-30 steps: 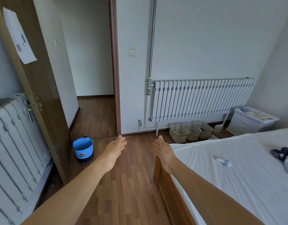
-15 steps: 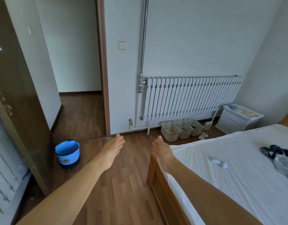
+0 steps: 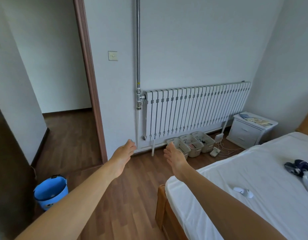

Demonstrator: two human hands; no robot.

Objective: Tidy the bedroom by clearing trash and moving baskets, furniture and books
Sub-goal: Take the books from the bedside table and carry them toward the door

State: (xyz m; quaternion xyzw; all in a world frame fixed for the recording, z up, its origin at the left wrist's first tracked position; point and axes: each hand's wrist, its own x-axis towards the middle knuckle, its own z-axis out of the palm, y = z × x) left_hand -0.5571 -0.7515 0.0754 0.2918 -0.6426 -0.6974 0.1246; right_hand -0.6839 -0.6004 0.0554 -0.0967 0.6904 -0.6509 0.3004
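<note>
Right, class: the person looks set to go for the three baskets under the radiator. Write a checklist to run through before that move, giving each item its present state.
1. Left hand free: fingers straight, holding nothing: ok.
2. Right hand free: fingers straight, holding nothing: ok.
3. Way to the baskets: only bare wood floor shows between: ok.
4. Baskets' load: the two farther ones hold items; the nearest is partly hidden behind the right hand: cannot tell.
5. Cables beside the farthest basket: loose on the floor, might snag: not ok.
6. Blue bucket: stands apart, off to the left: ok.
</note>
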